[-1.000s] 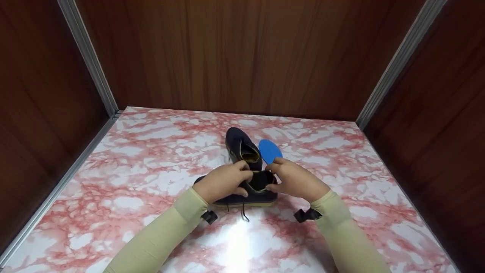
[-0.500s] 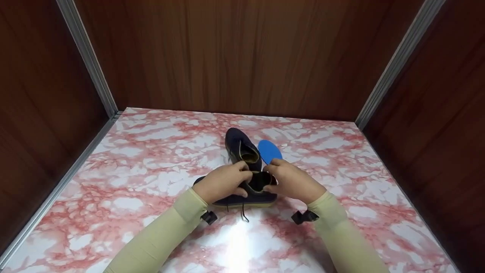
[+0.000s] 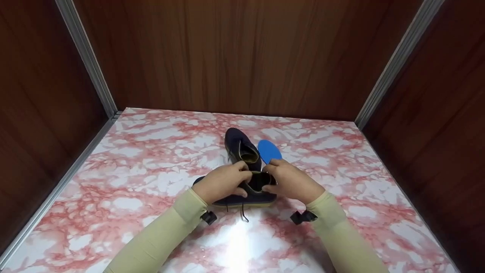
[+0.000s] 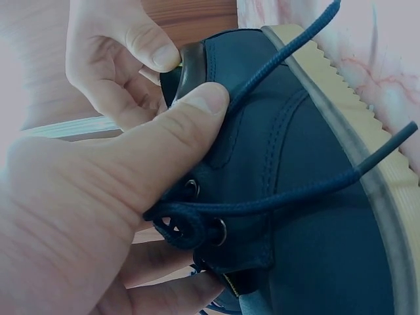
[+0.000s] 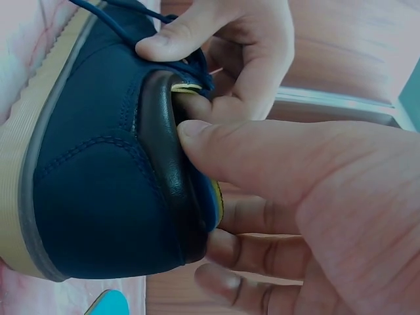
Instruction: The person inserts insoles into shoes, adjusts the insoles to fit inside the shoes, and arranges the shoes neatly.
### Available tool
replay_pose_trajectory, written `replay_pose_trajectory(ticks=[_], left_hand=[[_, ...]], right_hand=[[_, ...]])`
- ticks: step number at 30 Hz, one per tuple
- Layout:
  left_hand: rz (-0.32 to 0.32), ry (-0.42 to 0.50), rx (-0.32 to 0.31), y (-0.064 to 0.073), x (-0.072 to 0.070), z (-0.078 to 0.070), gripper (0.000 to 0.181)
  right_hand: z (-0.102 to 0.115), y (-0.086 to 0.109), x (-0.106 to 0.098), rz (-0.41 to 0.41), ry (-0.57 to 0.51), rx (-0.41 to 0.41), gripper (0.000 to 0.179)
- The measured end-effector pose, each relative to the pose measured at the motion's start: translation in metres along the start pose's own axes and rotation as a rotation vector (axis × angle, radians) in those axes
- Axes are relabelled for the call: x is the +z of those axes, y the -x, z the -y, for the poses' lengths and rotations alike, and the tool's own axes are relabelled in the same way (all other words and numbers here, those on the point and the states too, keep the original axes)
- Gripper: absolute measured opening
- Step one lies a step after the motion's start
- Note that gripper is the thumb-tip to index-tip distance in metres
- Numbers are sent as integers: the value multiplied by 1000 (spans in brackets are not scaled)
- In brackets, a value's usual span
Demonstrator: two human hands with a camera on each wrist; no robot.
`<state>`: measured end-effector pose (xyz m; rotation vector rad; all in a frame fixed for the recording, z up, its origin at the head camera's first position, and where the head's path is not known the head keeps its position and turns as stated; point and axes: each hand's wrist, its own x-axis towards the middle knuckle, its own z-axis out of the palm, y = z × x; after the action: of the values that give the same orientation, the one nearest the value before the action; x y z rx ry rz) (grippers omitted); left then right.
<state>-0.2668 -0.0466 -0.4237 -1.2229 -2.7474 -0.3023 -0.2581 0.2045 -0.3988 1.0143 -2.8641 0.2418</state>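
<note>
A dark blue lace-up shoe [image 3: 252,200] with a tan sole lies sideways across the table, toe to the left. My left hand [image 3: 221,184] grips it at the laced front of its opening. In the left wrist view the thumb presses beside the eyelets and blue lace [image 4: 295,200]. My right hand [image 3: 297,182] holds the heel end, with the thumb on the padded dark collar [image 5: 161,144] and other fingers at the far rim. A blue, yellow-edged layer [image 5: 213,200] shows inside the opening by those fingers; whether it is an insole or lining, I cannot tell.
Just behind stands the matching shoe [image 3: 235,140], toe pointing away. Beside it lies a blue insole [image 3: 269,151], partly hidden by my right hand. The red-and-white marbled tabletop [image 3: 151,159] is enclosed by brown wood-look panels [image 3: 242,57] at the back and sides.
My right hand has shifted slightly left, and its thumb sits a little further over the shoe's opening. The left hand and both shoes stay practically in place.
</note>
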Motion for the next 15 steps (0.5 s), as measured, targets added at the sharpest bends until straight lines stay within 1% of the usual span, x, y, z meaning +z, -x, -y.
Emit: replay_pose_trajectory(ticks=[8,15], left_hand=[[-10,-7,7,2,0,0,38],[-7,-3,7,2,0,1,37]], right_hand=[[0,2,1,6,-3,-5,38],[1,1,-1,35,-8,6,37]])
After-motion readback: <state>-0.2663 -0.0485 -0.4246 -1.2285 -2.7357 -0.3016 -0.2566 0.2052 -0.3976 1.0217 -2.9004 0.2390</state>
